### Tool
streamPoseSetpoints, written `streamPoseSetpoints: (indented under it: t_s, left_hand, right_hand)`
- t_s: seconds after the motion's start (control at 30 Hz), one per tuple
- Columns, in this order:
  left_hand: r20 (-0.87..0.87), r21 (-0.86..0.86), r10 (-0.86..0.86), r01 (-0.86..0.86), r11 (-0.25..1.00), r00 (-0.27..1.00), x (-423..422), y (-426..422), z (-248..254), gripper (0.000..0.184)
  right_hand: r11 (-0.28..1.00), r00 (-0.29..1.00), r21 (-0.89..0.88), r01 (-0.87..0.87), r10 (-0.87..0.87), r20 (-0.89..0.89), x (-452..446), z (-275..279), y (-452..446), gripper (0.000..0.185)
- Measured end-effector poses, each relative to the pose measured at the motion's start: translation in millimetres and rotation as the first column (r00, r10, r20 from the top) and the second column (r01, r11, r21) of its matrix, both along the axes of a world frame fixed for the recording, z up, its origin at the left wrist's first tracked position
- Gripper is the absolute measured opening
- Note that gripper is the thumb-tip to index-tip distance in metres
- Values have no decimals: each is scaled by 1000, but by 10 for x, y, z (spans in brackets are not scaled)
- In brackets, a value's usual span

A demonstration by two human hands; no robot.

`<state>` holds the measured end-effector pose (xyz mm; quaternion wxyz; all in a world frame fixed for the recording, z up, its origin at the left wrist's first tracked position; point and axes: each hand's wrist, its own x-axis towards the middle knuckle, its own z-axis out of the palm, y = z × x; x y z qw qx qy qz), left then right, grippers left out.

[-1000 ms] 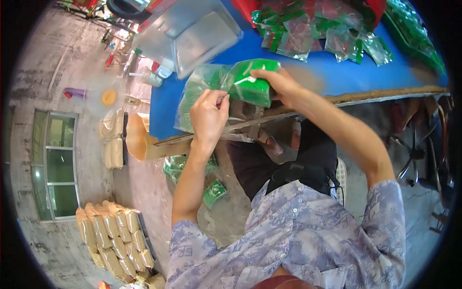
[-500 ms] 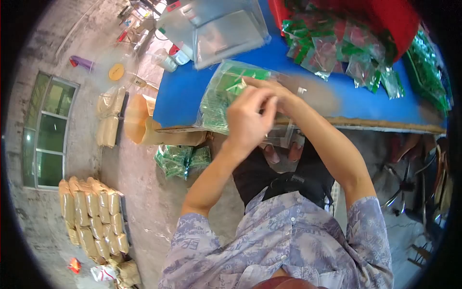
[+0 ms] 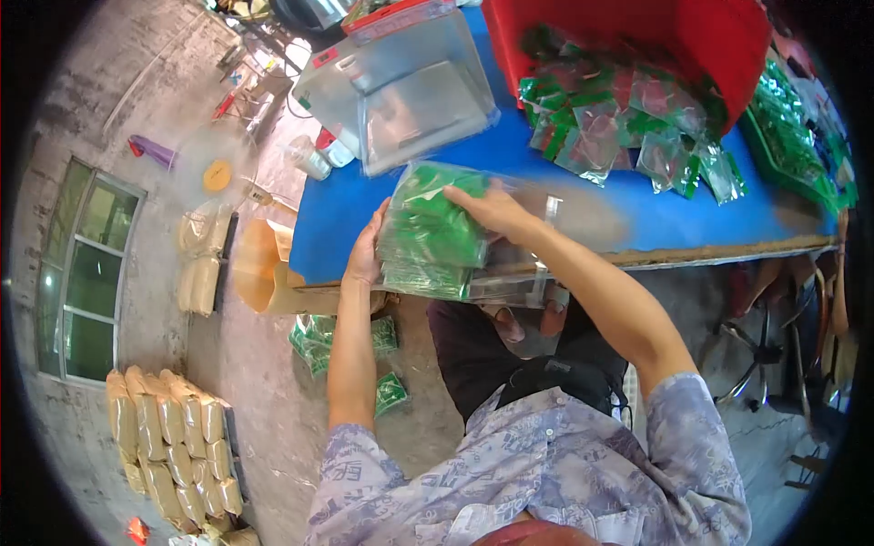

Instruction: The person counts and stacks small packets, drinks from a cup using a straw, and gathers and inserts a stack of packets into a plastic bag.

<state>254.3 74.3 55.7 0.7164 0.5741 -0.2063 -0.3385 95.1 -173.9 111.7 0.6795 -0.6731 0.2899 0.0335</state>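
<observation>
A clear plastic bag (image 3: 435, 246) filled with flat green packets lies at the front edge of the blue table. My left hand (image 3: 366, 250) grips its left side, the fingers partly hidden behind the plastic. From the right, my right hand (image 3: 496, 211) holds the bag's upper part, one finger stretched over the green packets. Clear, loose plastic spreads from the bag's right side, below my right wrist. Just beyond stands a stack of clear plastic sleeves (image 3: 423, 118).
Loose green-edged packets (image 3: 596, 136) spill from a red bin (image 3: 728, 45) at the back right, beside a green tray (image 3: 774, 127). A cardboard box (image 3: 264, 264) stands left of the blue table (image 3: 319, 218). On the floor lie green packets (image 3: 391, 393) and stacked brown bundles (image 3: 173, 437).
My left hand has moved from above the bag, near my right hand, to the bag's left side. My right hand has moved slightly. The whole view has shifted a little.
</observation>
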Motion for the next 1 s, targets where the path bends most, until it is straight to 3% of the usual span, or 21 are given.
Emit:
streamPoseSetpoints:
  t_s: [0.1,0.17,0.2,0.23,0.33,0.37,0.4,0.5,0.53,0.6,0.67,0.73,0.8,0.9,1.0]
  left_hand:
    - [-27,-82,-19,16,996,999,-78,-83,98,66]
    - [-203,-168,-67,33,985,977,-279,-244,130,67]
    - [-135,-147,-65,45,988,989,-278,-305,94,68]
    - [-67,-128,-55,46,991,996,-275,-326,55,69]
    - [38,-133,13,-7,991,999,-432,-347,21,71]
    - [56,-146,35,-26,989,998,-480,-413,7,72]
    - [44,-171,25,-17,985,999,-494,-508,31,72]
    - [-91,-227,-96,73,971,991,-618,-701,162,74]
    - [-28,-153,-88,83,985,996,-652,-689,184,74]
    - [111,-1,-84,84,996,990,-667,-634,223,74]
    - [190,28,-96,93,995,977,-650,-589,220,72]
    - [144,20,-102,101,995,984,-712,-525,204,71]
    - [219,180,-107,68,981,970,-818,-582,350,75]
    - [275,258,-69,-4,966,959,-873,-510,362,78]
    - [217,315,6,-76,946,976,-1015,-337,282,77]
  right_hand:
    - [949,914,-290,120,9,406,-2,-553,6,107]
    - [888,950,-415,199,-72,302,103,-801,113,100]
    - [840,955,-487,239,-113,274,184,-819,79,97]
    - [982,964,-128,141,-107,244,-20,-413,-10,93]
    - [998,960,-21,55,-47,277,-469,-177,-86,92]
    - [977,865,-157,144,-47,499,-442,-533,-53,93]
    - [889,881,-383,250,-46,470,-378,-762,-46,91]
    - [919,926,-347,185,-45,375,-394,-461,-126,87]
    - [914,919,-361,185,-31,393,-397,-464,-192,86]
    - [995,934,-70,72,-43,355,-562,-484,-259,93]
    - [959,928,248,-137,37,370,-923,-209,-346,100]
    - [939,913,253,-232,121,389,-878,-403,-367,108]
    - [957,907,149,-248,176,383,-723,-501,-340,108]
    - [972,896,145,-187,109,430,-752,-564,-332,104]
    - [942,891,281,-183,38,453,-757,-638,-298,102]
